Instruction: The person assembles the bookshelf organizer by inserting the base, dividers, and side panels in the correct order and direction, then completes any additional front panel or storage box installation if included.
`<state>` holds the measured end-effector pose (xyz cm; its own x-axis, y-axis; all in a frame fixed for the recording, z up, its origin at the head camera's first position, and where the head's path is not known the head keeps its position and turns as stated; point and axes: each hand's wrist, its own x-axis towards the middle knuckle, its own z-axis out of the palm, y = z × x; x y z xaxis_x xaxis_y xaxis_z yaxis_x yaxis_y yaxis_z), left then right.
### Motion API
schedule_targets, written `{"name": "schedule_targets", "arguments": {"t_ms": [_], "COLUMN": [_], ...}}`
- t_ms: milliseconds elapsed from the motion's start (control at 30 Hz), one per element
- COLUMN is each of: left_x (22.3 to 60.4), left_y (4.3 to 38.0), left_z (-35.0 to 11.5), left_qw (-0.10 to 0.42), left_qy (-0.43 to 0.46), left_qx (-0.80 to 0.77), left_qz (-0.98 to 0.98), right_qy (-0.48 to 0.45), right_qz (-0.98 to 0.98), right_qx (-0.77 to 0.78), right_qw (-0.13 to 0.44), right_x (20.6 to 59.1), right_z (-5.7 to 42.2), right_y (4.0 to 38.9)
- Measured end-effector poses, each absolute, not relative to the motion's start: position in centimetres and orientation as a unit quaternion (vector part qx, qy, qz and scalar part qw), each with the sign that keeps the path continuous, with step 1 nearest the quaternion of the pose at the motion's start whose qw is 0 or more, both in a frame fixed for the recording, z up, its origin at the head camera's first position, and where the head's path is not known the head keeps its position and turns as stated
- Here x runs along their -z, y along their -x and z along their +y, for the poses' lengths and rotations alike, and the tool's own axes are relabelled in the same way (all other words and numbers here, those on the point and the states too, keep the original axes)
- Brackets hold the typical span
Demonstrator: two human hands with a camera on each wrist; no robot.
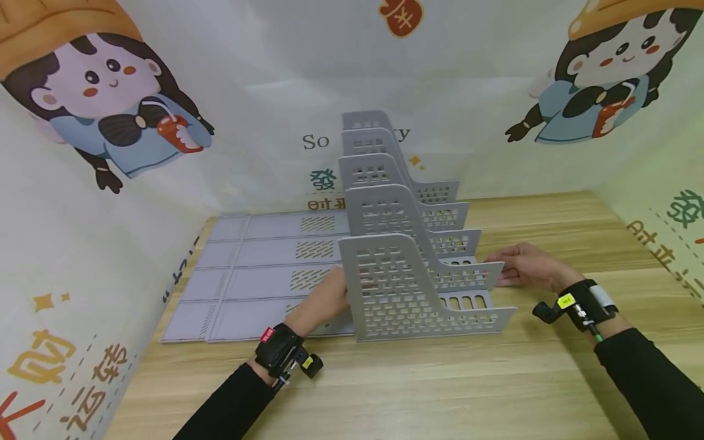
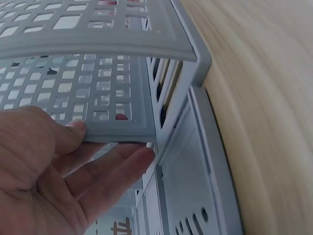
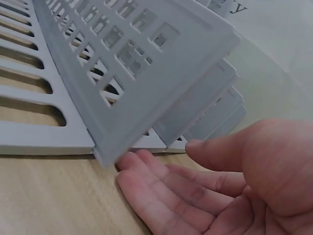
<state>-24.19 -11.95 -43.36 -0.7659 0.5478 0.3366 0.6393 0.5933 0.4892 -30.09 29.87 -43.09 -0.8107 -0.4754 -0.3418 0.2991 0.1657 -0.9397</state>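
Observation:
A grey plastic file rack [image 1: 379, 293] with several perforated upright dividers stands on the table. My left hand [image 1: 324, 299] reaches in at its left side, partly hidden by the front divider. In the left wrist view, the thumb lies on one face of a divider [image 2: 105, 128] and the fingers sit behind its edge, so the hand pinches it. On the right, my right hand [image 1: 525, 267] is at the low ends of the dividers. Its loosely extended fingers [image 3: 156, 193] reach the rack's base edge, palm up, in the right wrist view.
Flat grey panels [image 1: 258, 281] with slotted patches lie side by side left of the rack, against it. The wooden table [image 1: 418, 391] is enclosed by a printed backdrop [image 1: 264, 110] behind and at both sides.

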Motion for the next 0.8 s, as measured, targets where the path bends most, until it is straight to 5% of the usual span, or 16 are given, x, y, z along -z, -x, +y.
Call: {"name": "schedule_targets", "arguments": {"t_ms": [233, 500, 800], "left_x": [43.0, 43.3, 44.0], "left_y": [24.4, 24.3, 23.7], "left_z": [-12.4, -12.9, -14.3], "left_qw": [0.086, 0.103, 0.068], "left_qy": [0.338, 0.352, 0.352], "left_qx": [0.283, 0.260, 0.248], "left_qz": [-0.894, -0.893, -0.900], "right_qy": [0.094, 0.248, 0.435], "right_qz": [0.749, 0.839, 0.834], "right_qx": [0.605, 0.480, 0.333], "right_qw": [0.253, 0.071, 0.063], "right_x": [42.6, 39.2, 39.3], "right_z": [29.9, 28.3, 24.8], "right_y": [29.9, 29.2, 27.9]}}
